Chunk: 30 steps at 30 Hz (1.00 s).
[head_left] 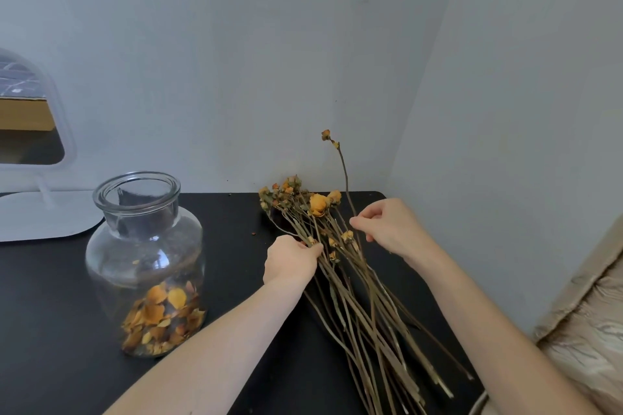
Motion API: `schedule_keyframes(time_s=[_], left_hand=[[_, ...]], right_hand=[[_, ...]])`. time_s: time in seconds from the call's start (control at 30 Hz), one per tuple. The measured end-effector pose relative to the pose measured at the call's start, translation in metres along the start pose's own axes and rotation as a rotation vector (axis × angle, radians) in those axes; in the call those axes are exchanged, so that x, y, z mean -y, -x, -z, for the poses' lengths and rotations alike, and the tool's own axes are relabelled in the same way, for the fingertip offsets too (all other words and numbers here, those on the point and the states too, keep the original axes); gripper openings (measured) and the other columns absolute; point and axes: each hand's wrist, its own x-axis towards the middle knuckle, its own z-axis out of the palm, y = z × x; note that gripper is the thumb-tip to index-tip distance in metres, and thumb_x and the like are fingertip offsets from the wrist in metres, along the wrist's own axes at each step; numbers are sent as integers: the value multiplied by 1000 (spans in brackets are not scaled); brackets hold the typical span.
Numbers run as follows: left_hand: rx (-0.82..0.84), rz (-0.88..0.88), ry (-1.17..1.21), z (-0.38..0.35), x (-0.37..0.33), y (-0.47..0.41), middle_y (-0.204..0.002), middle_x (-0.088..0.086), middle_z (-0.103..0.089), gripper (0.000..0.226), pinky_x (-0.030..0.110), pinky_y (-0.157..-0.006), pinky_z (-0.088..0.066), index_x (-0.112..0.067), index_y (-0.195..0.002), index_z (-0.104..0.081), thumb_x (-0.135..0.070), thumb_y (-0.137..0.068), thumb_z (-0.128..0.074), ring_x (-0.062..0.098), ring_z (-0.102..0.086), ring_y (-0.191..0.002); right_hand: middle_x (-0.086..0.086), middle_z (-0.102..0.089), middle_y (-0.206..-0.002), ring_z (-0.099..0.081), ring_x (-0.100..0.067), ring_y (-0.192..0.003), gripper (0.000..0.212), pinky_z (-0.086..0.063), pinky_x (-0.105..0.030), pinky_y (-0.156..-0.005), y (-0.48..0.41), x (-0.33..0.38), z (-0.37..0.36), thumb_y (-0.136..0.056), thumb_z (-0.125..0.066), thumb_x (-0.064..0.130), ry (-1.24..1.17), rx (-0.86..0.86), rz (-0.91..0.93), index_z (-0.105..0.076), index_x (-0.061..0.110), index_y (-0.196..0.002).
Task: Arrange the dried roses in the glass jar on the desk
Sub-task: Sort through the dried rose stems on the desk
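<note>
A bundle of dried roses (350, 283) with orange-yellow heads lies on the black desk (50, 296), heads toward the wall. My left hand (290, 259) holds the bundle's stems just below the heads. One single rose stem (344, 168) rises out of the bundle, its small dry bud up against the wall; my right hand (387, 226) pinches it low down. To the left stands a wide-mouthed glass jar (145, 259), upright, with loose orange petals in its bottom and no stems in it.
A white-framed mirror (30, 131) on a flat white base stands at the back left. The desk fits into a corner between two pale walls. Beige quilted fabric (586, 323) lies off the desk's right edge. A few petal crumbs dot the desk.
</note>
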Motion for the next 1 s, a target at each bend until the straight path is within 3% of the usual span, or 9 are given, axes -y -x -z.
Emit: schedule_keyframes(time_s=[0.2,0.37,0.5,0.67,0.8,0.87,1.0], left_hand=[[-43,5,60,8,1,-2,-69,4,-65,34,26,-60,-46,-15,-58,-60,-36,-83,-65,18,-61,-64],[-33,-54,18,9,-6,0,-54,1,-54,39,25,-55,-45,-12,-54,-57,-37,-83,-65,16,-54,-52],[-61,-79,-2,12,-12,0,-42,-3,-45,46,22,-48,-41,-15,-46,-49,-40,-80,-67,13,-46,-41],[-75,-59,-14,16,-7,-1,-48,-1,-52,42,23,-48,-41,-12,-50,-55,-39,-79,-68,15,-50,-44],[-95,-91,-3,20,-9,0,-47,-1,-51,44,22,-48,-41,-13,-48,-55,-38,-83,-65,14,-50,-44],[-106,-124,20,23,-13,3,-48,-1,-51,44,24,-51,-42,-13,-48,-56,-36,-84,-64,15,-51,-47],[-93,-211,140,31,-31,14,-63,3,-62,33,36,-71,-54,-15,-58,-60,-32,-86,-62,20,-60,-63]], right_hand=[[10,-57,-53,-55,-2,-54,18,-36,-16,-54,3,2,2,-84,-63,28,-25,-2,7,-61,27,-67],[10,-55,-49,-50,12,-40,14,-32,-15,-49,4,4,2,-85,-62,28,-58,-2,14,-61,27,-71],[9,-55,-50,-49,9,-37,14,-31,-15,-49,5,4,3,-86,-61,27,-79,5,4,-61,26,-71],[9,-55,-52,-51,-1,-45,16,-33,-16,-49,7,5,2,-86,-62,26,-83,14,-5,-62,25,-70],[8,-55,-52,-51,4,-40,15,-31,-16,-50,7,5,4,-86,-61,26,-106,23,-1,-62,25,-72],[8,-54,-52,-48,9,-37,15,-30,-16,-50,7,7,6,-87,-60,26,-122,28,-2,-61,25,-72],[7,-53,-53,-47,-1,-42,16,-31,-16,-49,5,19,14,-87,-60,28,-173,-4,0,-62,25,-71]])
